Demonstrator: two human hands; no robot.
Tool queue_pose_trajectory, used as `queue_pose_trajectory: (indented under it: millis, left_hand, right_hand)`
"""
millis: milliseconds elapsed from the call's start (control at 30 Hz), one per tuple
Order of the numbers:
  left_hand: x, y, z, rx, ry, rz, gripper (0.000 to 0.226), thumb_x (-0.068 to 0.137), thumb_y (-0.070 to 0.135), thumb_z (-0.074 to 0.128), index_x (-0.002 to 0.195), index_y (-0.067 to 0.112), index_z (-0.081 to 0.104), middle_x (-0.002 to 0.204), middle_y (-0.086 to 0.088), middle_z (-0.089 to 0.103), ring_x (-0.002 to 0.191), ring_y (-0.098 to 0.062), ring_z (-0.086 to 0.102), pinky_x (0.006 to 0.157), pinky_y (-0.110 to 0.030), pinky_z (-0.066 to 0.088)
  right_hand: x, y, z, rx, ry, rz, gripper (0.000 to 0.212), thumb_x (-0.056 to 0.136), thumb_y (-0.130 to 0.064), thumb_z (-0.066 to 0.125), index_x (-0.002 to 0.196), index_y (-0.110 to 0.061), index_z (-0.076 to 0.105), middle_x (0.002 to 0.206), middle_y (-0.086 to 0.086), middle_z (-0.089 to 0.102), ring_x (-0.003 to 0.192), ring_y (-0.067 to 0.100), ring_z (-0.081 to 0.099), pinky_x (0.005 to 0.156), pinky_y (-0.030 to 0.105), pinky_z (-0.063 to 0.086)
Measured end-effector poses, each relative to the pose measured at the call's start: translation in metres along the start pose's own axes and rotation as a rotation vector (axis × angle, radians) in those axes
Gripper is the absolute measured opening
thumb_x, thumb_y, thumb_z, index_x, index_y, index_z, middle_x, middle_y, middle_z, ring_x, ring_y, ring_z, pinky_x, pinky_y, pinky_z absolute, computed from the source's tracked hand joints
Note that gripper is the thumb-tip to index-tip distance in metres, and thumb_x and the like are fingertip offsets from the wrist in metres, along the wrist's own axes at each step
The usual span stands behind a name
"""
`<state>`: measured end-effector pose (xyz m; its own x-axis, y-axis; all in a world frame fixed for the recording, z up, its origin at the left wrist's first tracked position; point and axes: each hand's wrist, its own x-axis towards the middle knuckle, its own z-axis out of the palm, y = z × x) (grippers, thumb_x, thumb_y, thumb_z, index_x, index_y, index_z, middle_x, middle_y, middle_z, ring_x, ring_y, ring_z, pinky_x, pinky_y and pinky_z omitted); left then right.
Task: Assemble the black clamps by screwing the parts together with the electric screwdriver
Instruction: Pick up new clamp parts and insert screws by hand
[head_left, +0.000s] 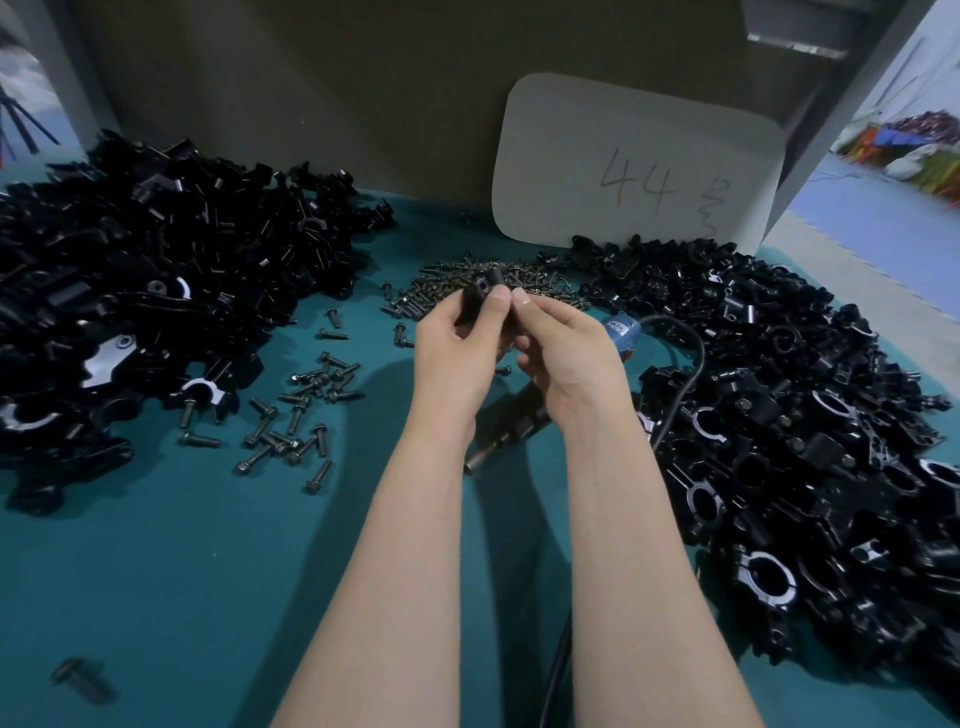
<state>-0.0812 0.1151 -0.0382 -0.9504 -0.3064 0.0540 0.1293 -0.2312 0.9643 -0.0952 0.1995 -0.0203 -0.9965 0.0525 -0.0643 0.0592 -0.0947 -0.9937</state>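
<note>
Head view: left hand and right hand both pinch black clamp part (raised above screws); electric screwdriver lies beneath on table.

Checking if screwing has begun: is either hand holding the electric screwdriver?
No, the electric screwdriver lies on the table, while the left hand and right hand pinch a black clamp part above it.
</note>
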Motion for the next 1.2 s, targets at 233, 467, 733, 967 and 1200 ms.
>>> queue_pose_trajectory:
  millis: [233, 467, 733, 967, 1200]
  left_hand:
    - [0.009, 0.008, -0.027, -0.519, 0.249, -0.262, 0.018, 0.097, 0.030, 0.056, 0.093, 0.012, 0.060, 0.086, -0.010, 0.075, 0.071, -0.012, 0.072, 0.074, -0.025, 0.057]
    - [0.010, 0.008, -0.030, -0.539, 0.251, -0.286, 0.025, 0.097, 0.034, 0.055, 0.102, 0.010, 0.059, 0.081, -0.007, 0.074, 0.070, -0.010, 0.072, 0.069, -0.021, 0.057]
    - [0.006, 0.006, -0.022, -0.376, 0.187, -0.270, 0.015, 0.097, 0.028, 0.057, 0.089, 0.016, 0.060, 0.090, -0.008, 0.071, 0.076, -0.013, 0.071, 0.081, -0.026, 0.055]
    - [0.000, -0.004, -0.007, 0.322, 0.156, -0.021, 0.041, 0.097, 0.038, 0.053, 0.126, 0.009, 0.056, 0.123, -0.011, 0.064, 0.118, -0.027, 0.058, 0.102, -0.044, 0.045]
    - [-0.010, -0.006, 0.002, 0.632, 0.076, 0.086, 0.052, 0.098, 0.038, 0.050, 0.143, 0.017, 0.039, 0.109, -0.004, 0.063, 0.101, -0.027, 0.060, 0.084, -0.040, 0.049]
  right_hand:
    - [0.005, -0.003, 0.000, -0.648, 0.178, -0.250, 0.013, 0.094, -0.018, 0.057, 0.092, -0.022, 0.070, 0.083, -0.008, 0.065, 0.080, 0.010, 0.059, 0.078, 0.028, 0.050]
    - [0.021, 0.004, 0.026, -1.427, 0.086, 0.063, 0.017, 0.081, -0.008, 0.056, 0.071, -0.016, 0.045, 0.111, 0.010, 0.061, 0.118, 0.033, 0.044, 0.095, 0.043, 0.027]
    - [0.024, 0.006, 0.020, -1.058, 0.062, -0.144, 0.009, 0.094, -0.014, 0.049, 0.102, -0.013, 0.054, 0.103, 0.006, 0.064, 0.101, 0.027, 0.057, 0.089, 0.036, 0.040]
    - [0.001, -0.010, 0.007, -0.621, 0.011, -0.303, 0.017, 0.091, -0.018, 0.052, 0.082, -0.025, 0.064, 0.071, -0.009, 0.061, 0.075, 0.015, 0.059, 0.072, 0.028, 0.049]
    - [0.002, -0.008, 0.004, -0.720, -0.083, -0.224, 0.029, 0.084, -0.030, 0.067, 0.061, -0.022, 0.053, 0.049, -0.014, 0.047, 0.051, 0.002, 0.042, 0.044, 0.011, 0.030]
